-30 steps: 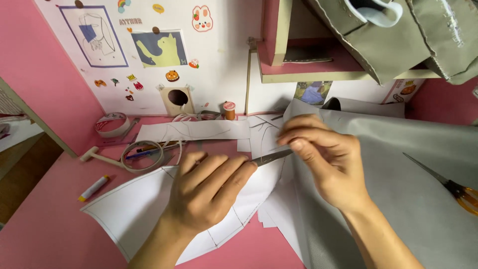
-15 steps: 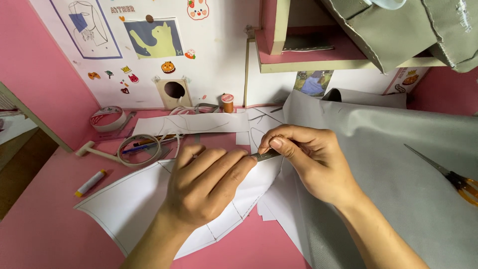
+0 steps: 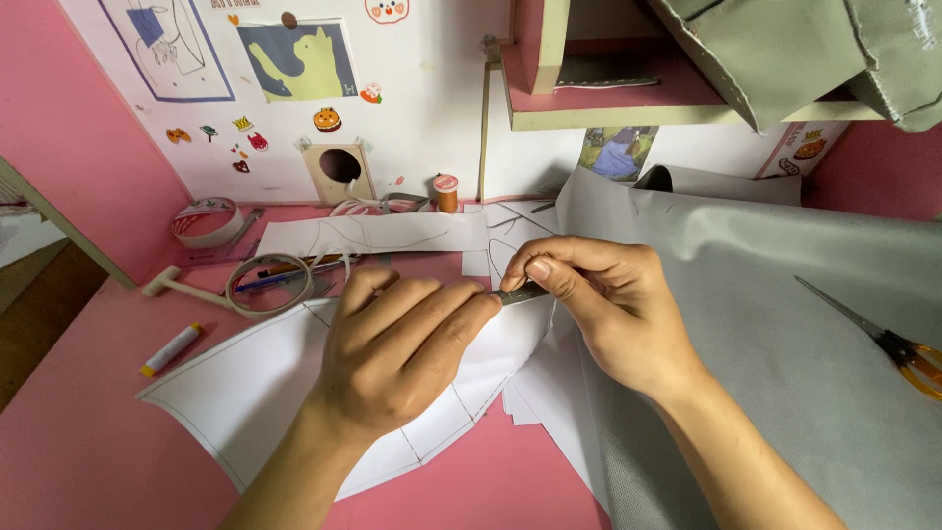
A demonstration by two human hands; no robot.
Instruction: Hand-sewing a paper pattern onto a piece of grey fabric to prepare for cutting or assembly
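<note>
The left hand (image 3: 407,358) lies flat, fingers spread, on the white paper pattern (image 3: 255,393), apparently to keep the sheet from sliding on the pink table (image 3: 78,461). The right hand (image 3: 608,314) pinches a thin dark tool (image 3: 518,292), perhaps a pencil or marker, between thumb and fingertips, just beyond the left fingertips. The tool's long axis runs nearly level, its free end pointing toward the left hand. Grey fabric (image 3: 785,324) lies under the right wrist; scissors (image 3: 883,339) rest well away from the grip.
</note>
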